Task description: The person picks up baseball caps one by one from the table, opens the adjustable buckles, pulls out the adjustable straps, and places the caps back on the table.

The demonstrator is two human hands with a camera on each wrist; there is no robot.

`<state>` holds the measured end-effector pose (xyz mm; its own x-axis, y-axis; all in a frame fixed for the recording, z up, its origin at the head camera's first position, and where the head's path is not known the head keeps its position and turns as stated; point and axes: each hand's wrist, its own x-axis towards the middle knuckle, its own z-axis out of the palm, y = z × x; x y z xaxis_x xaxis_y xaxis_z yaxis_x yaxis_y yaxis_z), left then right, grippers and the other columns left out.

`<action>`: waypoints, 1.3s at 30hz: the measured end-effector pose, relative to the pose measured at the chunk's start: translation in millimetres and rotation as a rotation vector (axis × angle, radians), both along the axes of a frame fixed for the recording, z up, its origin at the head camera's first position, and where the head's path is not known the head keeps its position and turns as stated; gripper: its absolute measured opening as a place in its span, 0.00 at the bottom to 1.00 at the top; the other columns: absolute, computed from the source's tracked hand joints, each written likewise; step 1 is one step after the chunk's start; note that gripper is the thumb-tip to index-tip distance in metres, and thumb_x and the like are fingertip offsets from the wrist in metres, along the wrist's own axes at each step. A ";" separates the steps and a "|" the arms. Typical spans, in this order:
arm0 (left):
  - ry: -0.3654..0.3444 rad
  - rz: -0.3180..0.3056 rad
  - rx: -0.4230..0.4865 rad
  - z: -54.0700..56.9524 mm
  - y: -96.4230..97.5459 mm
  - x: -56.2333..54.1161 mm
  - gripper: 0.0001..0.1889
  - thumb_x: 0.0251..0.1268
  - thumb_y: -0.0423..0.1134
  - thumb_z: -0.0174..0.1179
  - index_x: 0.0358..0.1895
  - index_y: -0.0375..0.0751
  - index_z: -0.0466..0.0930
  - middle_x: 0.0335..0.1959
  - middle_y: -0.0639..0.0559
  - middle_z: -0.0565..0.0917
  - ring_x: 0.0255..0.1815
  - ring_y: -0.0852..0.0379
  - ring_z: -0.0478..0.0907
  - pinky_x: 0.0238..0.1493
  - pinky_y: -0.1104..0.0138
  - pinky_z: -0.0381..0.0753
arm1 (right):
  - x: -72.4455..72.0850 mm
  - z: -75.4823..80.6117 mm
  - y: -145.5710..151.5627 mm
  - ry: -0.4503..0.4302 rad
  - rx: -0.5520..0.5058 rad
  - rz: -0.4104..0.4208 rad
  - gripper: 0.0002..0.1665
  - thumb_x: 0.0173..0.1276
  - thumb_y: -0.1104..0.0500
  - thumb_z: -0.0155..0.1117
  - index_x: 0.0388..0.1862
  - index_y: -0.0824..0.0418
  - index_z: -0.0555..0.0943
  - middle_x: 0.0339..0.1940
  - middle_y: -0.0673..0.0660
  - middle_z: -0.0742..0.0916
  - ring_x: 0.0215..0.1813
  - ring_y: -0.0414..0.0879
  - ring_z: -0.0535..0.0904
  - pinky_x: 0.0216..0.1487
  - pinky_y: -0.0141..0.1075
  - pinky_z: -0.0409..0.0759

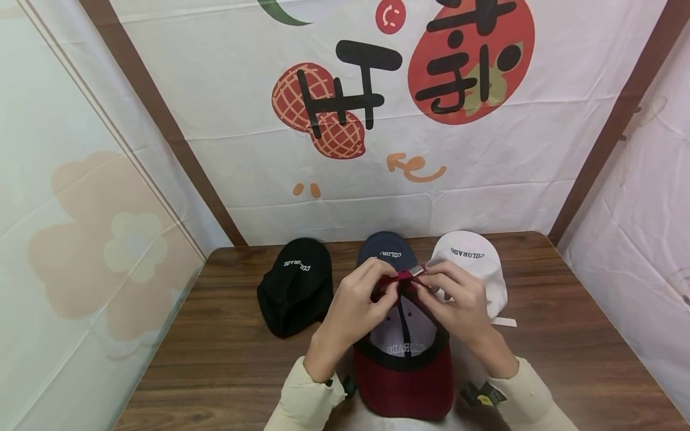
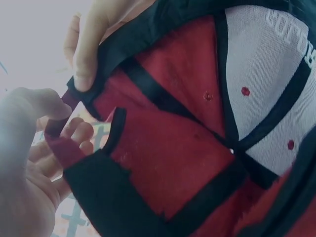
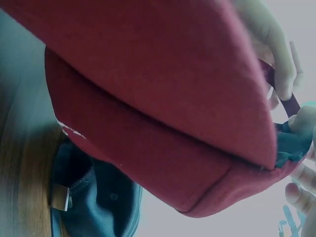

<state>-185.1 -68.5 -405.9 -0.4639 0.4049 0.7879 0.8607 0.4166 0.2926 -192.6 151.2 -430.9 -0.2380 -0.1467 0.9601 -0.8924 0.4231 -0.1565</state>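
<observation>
A dark red baseball cap is tilted up above the table, its brim toward me and its inside showing. At its rear opening my left hand pinches the red back strap between thumb and fingers. My right hand grips the other side of that strap, by the cap's rear edge. Black tape and a pale front panel line the inside. In the right wrist view the outside of the red cap covers most of the picture and hides part of the hands.
Behind the red cap lie a black cap, a navy cap partly hidden by the hands, and a white cap with its strap end sticking out. They rest on a brown wooden table. A printed cloth wall stands behind.
</observation>
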 end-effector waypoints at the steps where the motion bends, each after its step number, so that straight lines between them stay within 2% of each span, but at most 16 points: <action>1: 0.003 -0.001 -0.005 0.1 1.6 -0.1 0.07 0.69 0.28 0.66 0.46 0.41 0.83 0.43 0.51 0.84 0.36 0.61 0.79 0.36 0.75 0.81 | 0.2 0.4 -0.8 0.005 0.003 0.003 0.14 0.77 0.55 0.69 0.34 0.63 0.90 0.34 0.58 0.89 0.31 0.44 0.81 0.26 0.26 0.72; 5: 0.019 -0.001 -0.019 1.1 7.1 -0.1 0.06 0.70 0.30 0.67 0.46 0.41 0.85 0.44 0.52 0.86 0.38 0.61 0.81 0.39 0.76 0.82 | 0.7 1.7 -3.3 0.021 0.012 -0.001 0.15 0.77 0.55 0.69 0.34 0.64 0.90 0.34 0.58 0.89 0.30 0.45 0.80 0.25 0.27 0.72; 12: 0.050 0.013 -0.028 0.8 11.8 -0.3 0.05 0.70 0.32 0.68 0.45 0.43 0.86 0.43 0.53 0.86 0.40 0.61 0.83 0.40 0.76 0.83 | 2.4 2.3 -4.8 0.021 0.028 -0.041 0.14 0.77 0.55 0.67 0.34 0.64 0.88 0.34 0.57 0.88 0.23 0.43 0.77 0.21 0.27 0.70; 21: 0.090 0.015 -0.025 -1.1 16.2 -3.3 0.05 0.69 0.30 0.68 0.43 0.44 0.86 0.40 0.54 0.87 0.37 0.62 0.83 0.40 0.75 0.82 | 3.8 1.6 -5.4 0.058 0.021 -0.052 0.14 0.75 0.58 0.67 0.28 0.62 0.86 0.29 0.55 0.87 0.23 0.42 0.74 0.23 0.24 0.67; 32: 0.087 0.007 -0.013 -0.1 13.4 -3.0 0.05 0.69 0.30 0.68 0.43 0.43 0.86 0.40 0.53 0.87 0.39 0.61 0.83 0.41 0.74 0.83 | 3.2 4.6 -6.0 0.066 0.016 -0.043 0.09 0.68 0.63 0.69 0.27 0.61 0.85 0.28 0.54 0.87 0.23 0.42 0.76 0.23 0.24 0.67; 39: 0.092 0.006 -0.009 -0.7 13.1 -3.1 0.05 0.68 0.30 0.68 0.42 0.43 0.86 0.40 0.53 0.87 0.39 0.60 0.83 0.42 0.74 0.84 | 3.2 4.2 -4.3 0.060 0.023 -0.051 0.09 0.69 0.62 0.68 0.27 0.61 0.86 0.28 0.54 0.87 0.23 0.42 0.76 0.23 0.24 0.67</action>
<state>-188.2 -55.5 -406.6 -0.3920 0.4093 0.8239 0.8814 0.4237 0.2088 -189.3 146.9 -426.7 -0.1878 -0.1580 0.9694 -0.8770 0.4713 -0.0931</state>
